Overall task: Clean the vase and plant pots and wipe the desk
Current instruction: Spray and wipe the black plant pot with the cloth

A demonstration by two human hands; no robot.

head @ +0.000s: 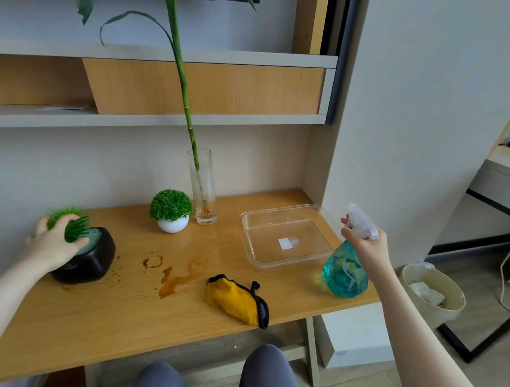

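On the left of the worktop (102, 312), the left hand (51, 243) is down on the black pot (88, 260), fingers curled over its green tuft and rim, grip closed on the pot's top. The pot sits near the left edge, close to the back wall, and looks a touch tilted, though the wide lens makes that hard to call. Over on the right, the right hand (365, 242) has the spray bottle (347, 270) by the neck, fingers wrapped round it just under the white trigger head, grip tight on it. The bottle's teal body hangs over the worktop's right front corner; whether its base touches the wood, I cannot tell. Centre back, the white pot (172, 225) with its round green ball stands upright, and just beside it on the right the glass vase (203, 188) stands tall with a bamboo stalk (181, 73) leaning up and left out of it, orange roots at the bottom. Right of the vase, a clear tray (249, 222) lies flat with a small white label showing through its base. In front, brown spills (168, 280) streak the wood between the black pot and the yellow cloth (234, 297), which lies crumpled near the front edge, black trim showing. Off the worktop to the right, a beige bin (447, 307) stands on the floor with white paper inside.
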